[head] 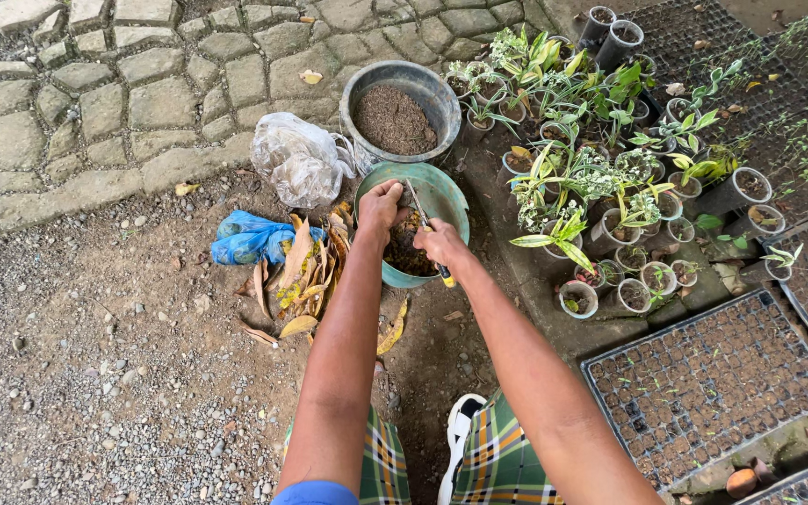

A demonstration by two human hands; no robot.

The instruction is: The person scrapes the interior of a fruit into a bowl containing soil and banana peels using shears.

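The green pot sits on the ground at 12 o'clock from the person, both hands inside its rim. The left hand curls shut on soil at 9 o'clock; the right hand grips a yellow-handled tool, its long axis running 11 to 5 o'clock.

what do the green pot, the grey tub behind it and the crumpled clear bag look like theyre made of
Green pot: looks like plastic, with a thin, smooth, matte teal wall smeared with soil. Grey tub: probably plastic or rubber, with a dull, scuffed rim, though metal cannot be ruled out. Crumpled clear bag: thin plastic film, translucent, with shiny creases.
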